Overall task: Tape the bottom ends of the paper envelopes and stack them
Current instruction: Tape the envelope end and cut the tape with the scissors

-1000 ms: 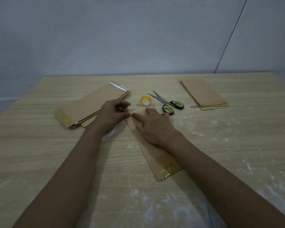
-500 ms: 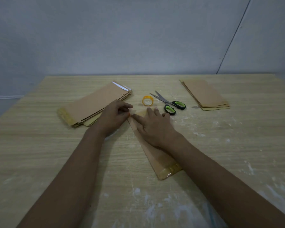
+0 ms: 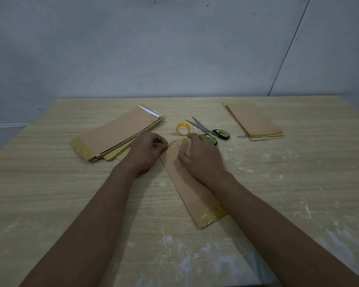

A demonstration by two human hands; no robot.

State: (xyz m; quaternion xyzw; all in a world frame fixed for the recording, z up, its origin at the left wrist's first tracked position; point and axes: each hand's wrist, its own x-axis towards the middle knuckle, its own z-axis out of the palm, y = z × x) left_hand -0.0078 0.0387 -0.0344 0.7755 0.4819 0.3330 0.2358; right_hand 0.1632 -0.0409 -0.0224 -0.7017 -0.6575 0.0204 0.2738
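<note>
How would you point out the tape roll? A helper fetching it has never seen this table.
Look at the far middle of the wooden table, just beyond the person's hands. The tape roll stands on edge beside the tips of the green-handled scissors. It is the only small yellow ring; everything else nearby is flat brown paper.

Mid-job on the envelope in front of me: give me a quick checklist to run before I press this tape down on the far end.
1. Envelope flat on the table: ok, right hand rests on it.
2. Tape strip at the far end: ok, left hand pinches one end of it.
3. Strip square to the edge: cannot tell, both hands hide the edge.
4. Near end already taped: ok, glossy band shows there.
5. Tape roll and scissors in reach: ok, just beyond the hands.
6. Room on the taped stack: ok, it lies beside the left hand.
</note>
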